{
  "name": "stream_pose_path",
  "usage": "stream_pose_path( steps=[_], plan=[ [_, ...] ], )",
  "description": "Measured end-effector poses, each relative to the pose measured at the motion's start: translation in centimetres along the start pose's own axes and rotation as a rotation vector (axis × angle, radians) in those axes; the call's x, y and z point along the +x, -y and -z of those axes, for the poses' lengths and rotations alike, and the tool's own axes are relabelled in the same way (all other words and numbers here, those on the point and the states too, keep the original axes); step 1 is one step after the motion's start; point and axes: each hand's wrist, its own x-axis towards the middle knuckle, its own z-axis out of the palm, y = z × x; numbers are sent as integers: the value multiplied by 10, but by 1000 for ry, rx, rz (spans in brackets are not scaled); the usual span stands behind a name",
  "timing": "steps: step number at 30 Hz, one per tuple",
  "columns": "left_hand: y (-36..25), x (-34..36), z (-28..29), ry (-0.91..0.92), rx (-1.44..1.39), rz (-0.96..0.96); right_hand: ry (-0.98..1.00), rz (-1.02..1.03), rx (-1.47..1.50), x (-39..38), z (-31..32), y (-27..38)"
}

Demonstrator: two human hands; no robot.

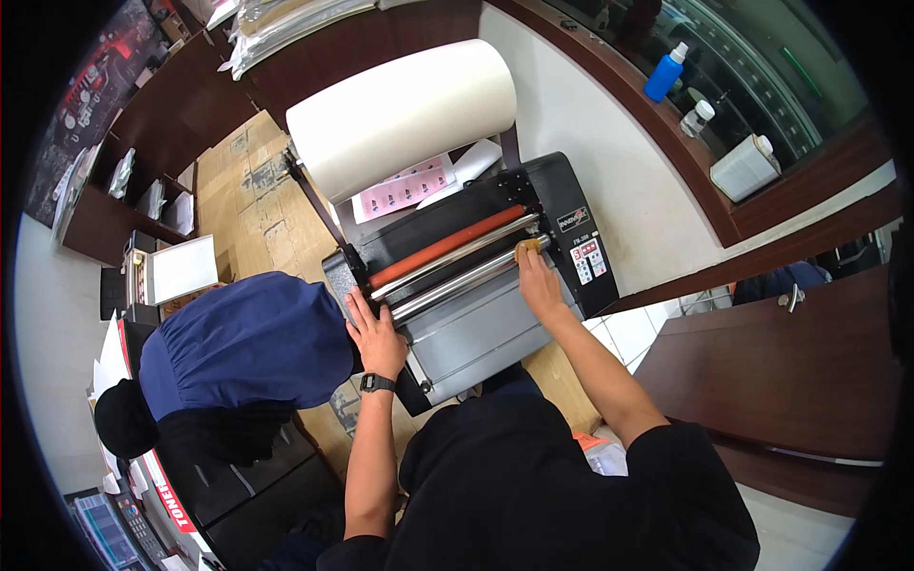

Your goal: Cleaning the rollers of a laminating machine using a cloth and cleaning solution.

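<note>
In front of me stands a black and grey roll laminator [466,333] with an orange-red roller [447,246] and shiny metal rollers [457,284] across it. My right hand [540,288] is closed on a small yellowish-brown pad [529,247], perhaps a sponge, pressed to the right end of the front metal roller. Fingers spread, my left hand [378,341] rests on the machine's left end near the rollers, holding nothing. A wide roll of whitish film [405,119] sits above the machine, with a pink printed sheet [405,190] beneath it.
A control panel [588,259] is on the machine's right side. Close on the left is a dark blue cloth-covered object [252,333]. A ledge at the right holds a blue spray bottle [665,74], a small jar [698,118] and a white can [745,169]. A brown wooden door [790,362] stands lower right.
</note>
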Motion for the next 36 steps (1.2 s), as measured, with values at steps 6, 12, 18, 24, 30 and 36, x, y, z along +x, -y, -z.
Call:
stream_pose_path(
  steps=[6,12,18,24,30,36],
  plan=[
    [7,-1,-5,-11,-1,-43,-47,-245,18,-4,-3,-5],
    [2,2,1,-52,-49,-42,-164,-221,3,-7,-5,-9],
    [6,5,10,3,-148,-39,-2,-58,42,-9,-5,-5],
    [4,3,12,6,-153,-45,80,-65,13,-10,-8,-2],
    [5,2,15,46,-124,-66,-140,-261,89,-8,-8,-1],
    [9,2,14,69,-100,-84,-237,-256,71,-6,-6,-1]
  ],
)
